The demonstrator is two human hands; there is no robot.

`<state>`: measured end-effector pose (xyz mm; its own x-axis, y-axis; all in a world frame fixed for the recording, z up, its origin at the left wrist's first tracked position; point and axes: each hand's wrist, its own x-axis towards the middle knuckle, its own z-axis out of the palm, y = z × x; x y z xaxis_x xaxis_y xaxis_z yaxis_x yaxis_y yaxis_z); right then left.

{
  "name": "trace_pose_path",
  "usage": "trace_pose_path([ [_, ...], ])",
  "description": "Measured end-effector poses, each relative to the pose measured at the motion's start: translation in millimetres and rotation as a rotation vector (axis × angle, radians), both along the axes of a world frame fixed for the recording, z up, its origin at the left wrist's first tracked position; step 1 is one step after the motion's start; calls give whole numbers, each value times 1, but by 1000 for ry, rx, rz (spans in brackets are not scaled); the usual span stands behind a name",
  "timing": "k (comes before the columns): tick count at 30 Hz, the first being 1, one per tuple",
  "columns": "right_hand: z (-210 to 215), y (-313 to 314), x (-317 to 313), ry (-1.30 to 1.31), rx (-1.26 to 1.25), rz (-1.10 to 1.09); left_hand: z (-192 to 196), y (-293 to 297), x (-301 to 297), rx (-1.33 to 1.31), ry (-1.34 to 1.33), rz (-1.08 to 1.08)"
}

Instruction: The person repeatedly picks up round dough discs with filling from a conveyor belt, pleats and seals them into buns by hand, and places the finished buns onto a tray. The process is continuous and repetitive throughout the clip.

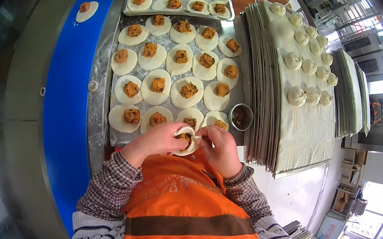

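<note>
Close in front of my orange apron, a half-gathered bun (184, 150) with orange-brown filling showing in its middle rests in my left hand (158, 140). The fingers of that hand curl round the dough's left side. My right hand (219, 147) pinches the pleated dough edge on the bun's right. Just beyond both hands lies a metal tray (122, 137) with rows of flat dough rounds, such as this dough round (154, 95), each topped with a lump of filling. My hands partly hide the nearest rounds.
A small metal bowl (241, 116) with dark contents stands right of the tray. Farther right, shaped buns (297, 96) sit on a cloth-covered stack of trays (295, 149). A second filled tray (178, 10) lies at the back. Along the left runs a blue belt (67, 96) carrying one filled round (87, 12).
</note>
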<state>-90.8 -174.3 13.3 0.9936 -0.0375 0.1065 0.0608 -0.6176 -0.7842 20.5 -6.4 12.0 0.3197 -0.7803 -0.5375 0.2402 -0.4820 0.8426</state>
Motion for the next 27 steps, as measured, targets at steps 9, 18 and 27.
trace_pose_path([
  [9,2,-1,-5,56,46,-55,1,-1,8,-65,170,2],
  [18,-1,4,2,134,211,-164,-19,-2,-23,-116,248,418],
  [27,-3,8,3,85,101,-126,-33,-3,-13,-118,20,172],
])
